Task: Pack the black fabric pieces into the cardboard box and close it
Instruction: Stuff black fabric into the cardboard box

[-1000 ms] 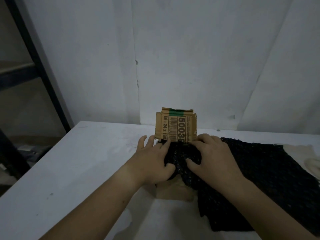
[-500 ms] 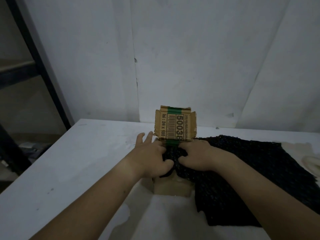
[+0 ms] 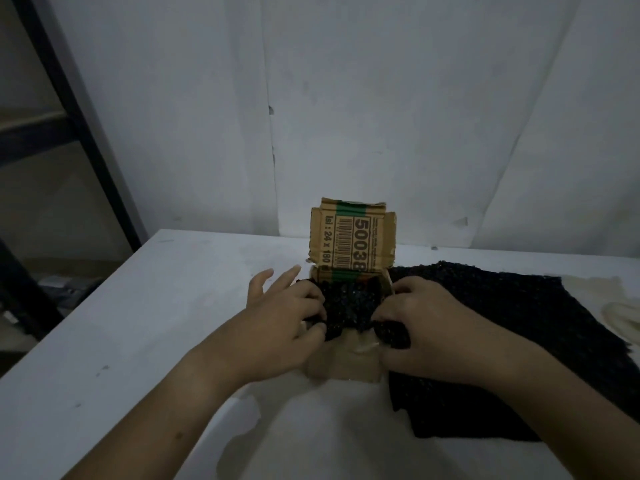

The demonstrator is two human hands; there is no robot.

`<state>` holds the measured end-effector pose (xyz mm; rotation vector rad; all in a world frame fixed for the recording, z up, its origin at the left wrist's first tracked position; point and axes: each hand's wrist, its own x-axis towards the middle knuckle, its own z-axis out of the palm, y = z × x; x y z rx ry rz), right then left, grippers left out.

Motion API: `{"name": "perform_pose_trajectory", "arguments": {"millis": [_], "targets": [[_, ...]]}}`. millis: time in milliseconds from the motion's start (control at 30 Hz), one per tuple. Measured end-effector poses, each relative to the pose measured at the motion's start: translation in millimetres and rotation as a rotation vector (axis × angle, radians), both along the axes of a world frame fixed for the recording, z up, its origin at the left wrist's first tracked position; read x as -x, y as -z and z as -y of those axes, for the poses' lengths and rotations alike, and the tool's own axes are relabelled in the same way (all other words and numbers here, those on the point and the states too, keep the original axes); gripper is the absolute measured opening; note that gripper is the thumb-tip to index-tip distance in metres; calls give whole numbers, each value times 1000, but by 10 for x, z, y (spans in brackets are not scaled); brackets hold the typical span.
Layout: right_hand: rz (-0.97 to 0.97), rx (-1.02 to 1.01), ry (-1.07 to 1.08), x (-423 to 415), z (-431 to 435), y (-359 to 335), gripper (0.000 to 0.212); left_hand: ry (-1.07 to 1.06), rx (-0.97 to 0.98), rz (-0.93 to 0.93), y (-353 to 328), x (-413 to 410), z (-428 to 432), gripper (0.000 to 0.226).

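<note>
A small cardboard box (image 3: 341, 363) stands mid-table with its printed lid flap (image 3: 353, 240) raised at the far side. A bunched piece of black fabric (image 3: 348, 306) fills its mouth. My left hand (image 3: 282, 322) grips the fabric's left end, with two fingers stretched past the box. My right hand (image 3: 420, 323) curls round the fabric's right end at the box's near right corner. More black fabric (image 3: 512, 341) lies spread flat to the right of the box.
The white table (image 3: 121, 341) ends at a left edge with a dark metal rack (image 3: 79, 126) beyond it. A white wall stands close behind the box. Cream cloth (image 3: 623, 315) lies at the far right and more (image 3: 311, 434) under my forearms.
My hands have drawn apart to the two ends of the bunched fabric, uncovering its middle. The fabric sits lower in the box and more of the box front shows.
</note>
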<state>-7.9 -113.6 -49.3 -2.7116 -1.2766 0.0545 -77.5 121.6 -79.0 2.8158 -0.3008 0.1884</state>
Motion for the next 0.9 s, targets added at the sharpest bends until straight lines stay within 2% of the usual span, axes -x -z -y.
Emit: {"name": "perform_pose_trajectory", "arguments": {"millis": [67,167,267,400,500,567,633,767,900], "targets": [[13,74,7,19,-59,42,27,18,-17,2,-1,-17,20,43],[30,183,35,48,-128,53,28,37,-13,-12,-38,-25,61,48],[12,106,33,69,-72,1,24,39,-31,40,-98,10,70,45],[142,-43,21,110,41,-48,31,6,-22,208,-90,204,80,35],[102,-20,33,121,7,4,25,7,-15,228,-58,292,99,33],[66,37,41,108,-41,71,15,6,-35,206,-44,294,100,40],[61,81,40,101,-80,151,14,13,-55,168,7,285,113,47],[61,69,34,82,-104,146,22,-4,-125,104,75,210,192,33],[213,25,69,-4,-90,-11,59,6,-220,70,-1,96,213,30]]}}
